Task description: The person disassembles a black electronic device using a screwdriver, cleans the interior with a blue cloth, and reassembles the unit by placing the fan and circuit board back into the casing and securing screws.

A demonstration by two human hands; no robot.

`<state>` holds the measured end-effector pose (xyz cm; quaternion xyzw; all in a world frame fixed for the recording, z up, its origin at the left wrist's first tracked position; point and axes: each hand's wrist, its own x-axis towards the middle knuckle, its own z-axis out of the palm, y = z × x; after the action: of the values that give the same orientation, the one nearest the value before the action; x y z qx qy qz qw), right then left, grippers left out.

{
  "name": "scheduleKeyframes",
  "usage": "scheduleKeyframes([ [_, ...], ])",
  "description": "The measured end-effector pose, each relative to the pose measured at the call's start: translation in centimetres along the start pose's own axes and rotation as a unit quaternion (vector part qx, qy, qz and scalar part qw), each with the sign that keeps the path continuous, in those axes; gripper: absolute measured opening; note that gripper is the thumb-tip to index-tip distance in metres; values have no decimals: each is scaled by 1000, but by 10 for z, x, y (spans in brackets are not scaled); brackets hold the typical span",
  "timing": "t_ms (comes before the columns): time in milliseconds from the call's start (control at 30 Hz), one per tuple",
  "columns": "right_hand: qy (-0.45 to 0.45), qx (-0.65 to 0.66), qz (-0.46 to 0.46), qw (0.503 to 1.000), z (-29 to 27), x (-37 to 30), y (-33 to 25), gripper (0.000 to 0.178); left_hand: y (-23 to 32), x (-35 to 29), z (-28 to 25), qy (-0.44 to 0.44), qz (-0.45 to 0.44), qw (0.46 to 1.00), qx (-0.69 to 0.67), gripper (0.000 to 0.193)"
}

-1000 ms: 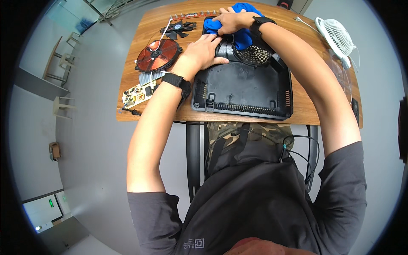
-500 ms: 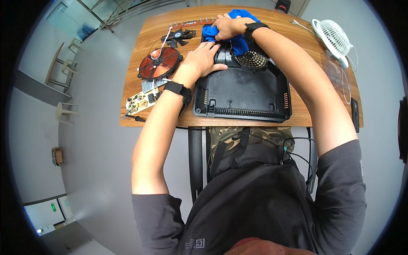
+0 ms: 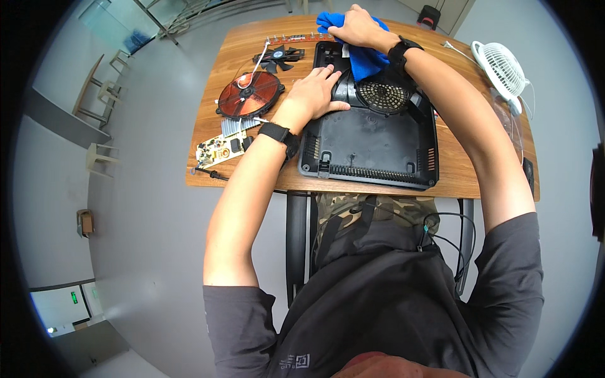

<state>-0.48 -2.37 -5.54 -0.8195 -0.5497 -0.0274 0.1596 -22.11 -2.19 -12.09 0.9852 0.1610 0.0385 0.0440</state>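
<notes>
An open black plastic appliance housing [image 3: 372,142] lies on the table in front of me, with slotted vents along its edges and a round fan grille [image 3: 382,96] in its far part. My left hand [image 3: 313,93] rests on the housing's left side, fingers stretched forward and thumb spread over its inside. A blue cloth [image 3: 368,62] is bunched in my right hand [image 3: 359,28], raised at the housing's far edge. The cloth hangs down to the far rim of the grille. Part of the housing's far right corner is hidden by my right wrist.
On the left of the wooden table [image 3: 463,151] lie a copper-coloured coil disc [image 3: 250,95], a black fan [image 3: 278,58], a circuit board [image 3: 222,148] with a heatsink, and a black cord. A long red board [image 3: 299,39] lies behind. A white fan [image 3: 501,66] stands at the right.
My right hand has lifted the blue cloth up and slightly right, uncovering the housing's far left part. My left hand still rests on the housing. The whole view has shifted a little.
</notes>
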Motion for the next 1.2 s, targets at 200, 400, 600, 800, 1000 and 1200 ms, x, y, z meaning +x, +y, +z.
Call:
scheduleKeyframes([
  [200, -98, -122, -91, 983, 22, -18, -12, 68, 7, -3, -12, -23, -14, 1000, -10, 92],
  [400, -146, -152, -104, 972, 22, -17, -9, 69, 3, -2, -5, -4, -7, 1000, -2, 93],
  [600, -177, -154, -154, 960, 25, -14, -2, 66, 1, 0, -2, 3, 1, 1000, -2, 94],
  [800, -146, -25, -162, 976, 27, -12, 5, 64, 2, -2, -3, 2, 5, 1000, -3, 94],
  [1000, -69, 46, -152, 985, -4, -29, -1, 59, 4, 0, -7, 12, 8, 1000, -8, 92],
  [1200, -163, -97, -180, 965, 12, -50, -9, 44, 6, 2, -31, -77, -11, 995, -69, 67],
])
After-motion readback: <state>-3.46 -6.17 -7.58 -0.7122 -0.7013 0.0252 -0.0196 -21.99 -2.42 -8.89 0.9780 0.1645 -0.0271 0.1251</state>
